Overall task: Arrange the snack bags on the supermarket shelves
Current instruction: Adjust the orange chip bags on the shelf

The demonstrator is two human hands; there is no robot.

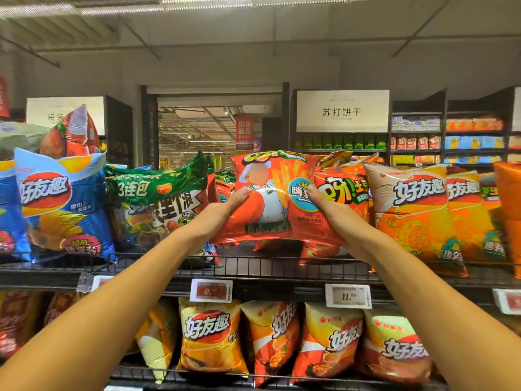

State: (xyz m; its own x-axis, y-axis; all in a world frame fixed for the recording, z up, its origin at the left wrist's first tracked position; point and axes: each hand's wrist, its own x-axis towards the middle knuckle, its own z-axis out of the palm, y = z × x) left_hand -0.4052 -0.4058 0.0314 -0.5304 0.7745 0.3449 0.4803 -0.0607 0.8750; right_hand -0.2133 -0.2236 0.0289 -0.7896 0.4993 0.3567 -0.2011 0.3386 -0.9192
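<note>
I hold a red snack bag with a chef figure [275, 197] upright over the top shelf [253, 265], in the middle of the view. My left hand [225, 210] grips its lower left side, thumb on the front. On the bag's right side my right hand [328, 210] grips it, thumb pressed near the blue round label. The bag's bottom edge hangs slightly above the shelf's wire rail. Behind it on the right stands a similar red bag [345, 193].
A green three-pack bag [158, 198] and blue chip bags [60, 204] stand left of the held bag; beige-orange bags [414, 215] stand right. Price tags [211, 290] line the shelf edge. The lower shelf holds several yellow and red bags [211, 337].
</note>
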